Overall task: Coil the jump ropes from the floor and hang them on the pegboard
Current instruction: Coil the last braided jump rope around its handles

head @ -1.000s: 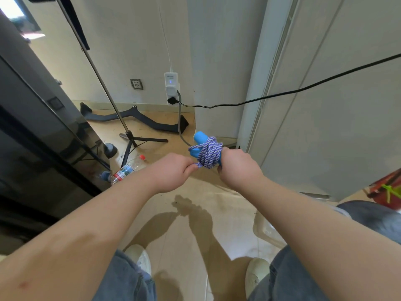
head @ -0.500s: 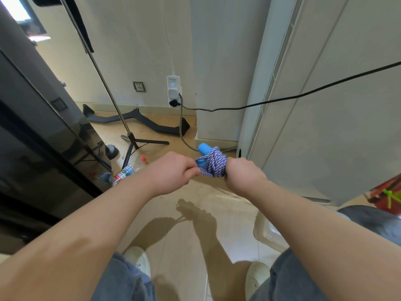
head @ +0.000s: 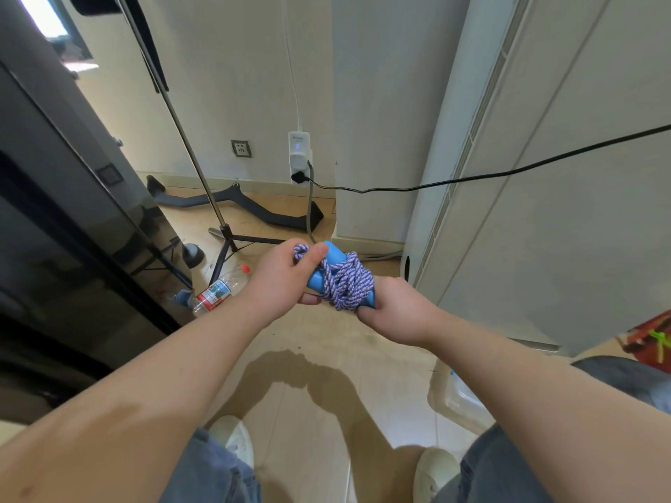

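A jump rope (head: 343, 281) with blue handles and a purple-and-white braided cord is bundled up, the cord wound around the handles. I hold it in front of me above the floor. My right hand (head: 397, 312) grips the lower end of the handles. My left hand (head: 287, 281) pinches a loop of the cord at the top left of the bundle, thumb on top. No pegboard is in view.
A plastic bottle (head: 221, 290) lies on the floor by a tripod stand (head: 225, 245). A black cable (head: 472, 179) runs from a wall plug (head: 299, 154) across to the right. A dark cabinet (head: 72, 230) stands left, white doors right, a clear bin (head: 457, 401) by my right leg.
My left hand has shifted from pulling the cord at the bundle's left side to holding a loop over its top. The bundle has tilted and sits slightly lower.
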`<control>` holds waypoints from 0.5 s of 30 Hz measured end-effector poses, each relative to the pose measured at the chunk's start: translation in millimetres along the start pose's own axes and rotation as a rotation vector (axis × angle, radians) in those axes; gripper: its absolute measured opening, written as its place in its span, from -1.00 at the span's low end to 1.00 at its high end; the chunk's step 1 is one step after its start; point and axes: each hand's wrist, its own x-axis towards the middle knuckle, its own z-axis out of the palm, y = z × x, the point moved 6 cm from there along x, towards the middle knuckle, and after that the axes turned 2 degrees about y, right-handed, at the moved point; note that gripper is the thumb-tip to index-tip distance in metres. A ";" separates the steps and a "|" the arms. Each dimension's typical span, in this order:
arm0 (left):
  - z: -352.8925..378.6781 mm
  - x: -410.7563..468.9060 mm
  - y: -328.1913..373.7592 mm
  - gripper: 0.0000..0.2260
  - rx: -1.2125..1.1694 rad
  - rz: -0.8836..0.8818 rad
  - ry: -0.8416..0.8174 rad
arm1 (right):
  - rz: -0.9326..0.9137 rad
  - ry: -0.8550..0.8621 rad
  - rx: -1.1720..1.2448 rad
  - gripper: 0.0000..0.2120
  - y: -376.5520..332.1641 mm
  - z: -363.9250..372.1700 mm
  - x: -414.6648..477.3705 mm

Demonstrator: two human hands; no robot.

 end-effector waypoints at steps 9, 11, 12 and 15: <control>-5.9 2.3 2.1 -0.73 0.328 0.152 0.181 | 0.127 -0.029 0.111 -0.09 1.6 9.7 -1.4; -6.8 0.6 7.7 -0.76 0.340 0.169 0.222 | 0.141 -0.036 0.250 0.21 -0.8 10.3 -3.3; -7.8 -0.2 11.5 -0.77 0.339 0.179 0.237 | 0.139 -0.004 0.313 0.24 -2.0 7.3 -3.5; -7.0 -0.7 16.9 -0.76 0.342 0.209 0.240 | 0.052 0.197 0.364 0.13 -8.2 -10.5 -2.6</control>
